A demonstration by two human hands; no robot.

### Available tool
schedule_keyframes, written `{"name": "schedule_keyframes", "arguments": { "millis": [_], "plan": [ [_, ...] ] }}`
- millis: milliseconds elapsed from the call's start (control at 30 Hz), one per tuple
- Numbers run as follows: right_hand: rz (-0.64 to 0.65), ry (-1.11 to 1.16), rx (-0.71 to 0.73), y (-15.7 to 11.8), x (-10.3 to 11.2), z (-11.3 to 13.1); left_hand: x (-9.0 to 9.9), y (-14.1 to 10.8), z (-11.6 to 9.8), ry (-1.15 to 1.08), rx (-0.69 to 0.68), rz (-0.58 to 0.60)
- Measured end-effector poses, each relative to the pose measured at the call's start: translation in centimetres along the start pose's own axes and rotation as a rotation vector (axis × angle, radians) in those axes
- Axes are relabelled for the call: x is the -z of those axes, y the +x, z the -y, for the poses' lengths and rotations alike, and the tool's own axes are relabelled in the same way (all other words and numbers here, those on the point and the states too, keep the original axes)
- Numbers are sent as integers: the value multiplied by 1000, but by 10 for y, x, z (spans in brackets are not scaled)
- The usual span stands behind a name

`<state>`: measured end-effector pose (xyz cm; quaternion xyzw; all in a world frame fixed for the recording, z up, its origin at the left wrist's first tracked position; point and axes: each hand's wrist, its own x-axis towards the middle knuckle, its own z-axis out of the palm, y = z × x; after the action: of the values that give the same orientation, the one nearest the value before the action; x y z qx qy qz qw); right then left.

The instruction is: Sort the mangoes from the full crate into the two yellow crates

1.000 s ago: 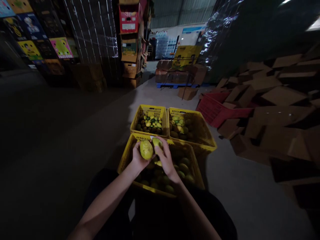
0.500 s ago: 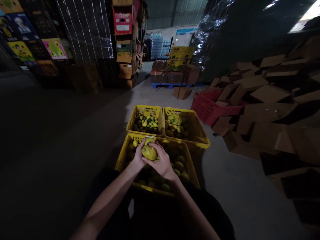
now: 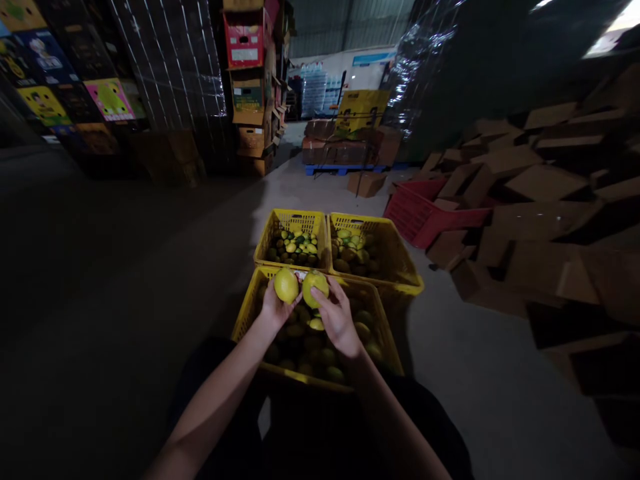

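Note:
My left hand (image 3: 276,307) holds a yellow fruit (image 3: 286,285) on its palm side. Beside it, my right hand (image 3: 341,319) grips a yellow-green fruit (image 3: 315,288), the thumb lying across its front. Both are above the near yellow crate (image 3: 244,308), which holds many dim green and yellow fruits (image 3: 316,324). Behind stand two more yellow crates: the left one (image 3: 257,241) has small yellow and green fruits (image 3: 299,247), and the right one (image 3: 407,267) has fruits (image 3: 350,245) mostly on its left side.
A red crate (image 3: 417,217) lies among piled cardboard boxes (image 3: 543,227) on the right. Farther back are a blue pallet (image 3: 345,169) with packages, a small carton (image 3: 366,184) and a tall stack of boxes (image 3: 249,100). Grey floor (image 3: 150,280) stretches to the left.
My hands have moved apart, from close around the fruit to holding one fruit each side by side. More of the near crate's fruit shows between my forearms.

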<state>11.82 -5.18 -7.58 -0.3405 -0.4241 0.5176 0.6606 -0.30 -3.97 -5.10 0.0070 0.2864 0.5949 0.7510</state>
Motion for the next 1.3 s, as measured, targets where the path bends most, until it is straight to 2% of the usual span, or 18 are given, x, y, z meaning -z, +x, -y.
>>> {"name": "schedule_keyframes", "arguments": {
  "millis": [100,267,500,767,933,1000,1133,1300],
  "plan": [
    [-13,51,-97,-3,-6,-4,0,0,0,67,-30,-58],
    [9,45,-144,-6,-10,-4,1,-1,-1,61,-64,-76],
    [44,97,-198,-8,-14,5,-1,2,-1,92,-15,-167],
    [-1,125,-229,-8,-13,2,-4,-5,0,133,-21,-153],
    [-24,118,-233,-9,-15,2,-2,-9,3,177,-71,-95],
    [-50,126,-246,-9,-15,4,-1,-6,4,205,-45,-78],
    [-45,161,-334,-9,-14,8,4,3,7,211,45,-81],
    [-61,229,-479,-6,-12,8,6,8,7,173,53,-60]
  ]
}}
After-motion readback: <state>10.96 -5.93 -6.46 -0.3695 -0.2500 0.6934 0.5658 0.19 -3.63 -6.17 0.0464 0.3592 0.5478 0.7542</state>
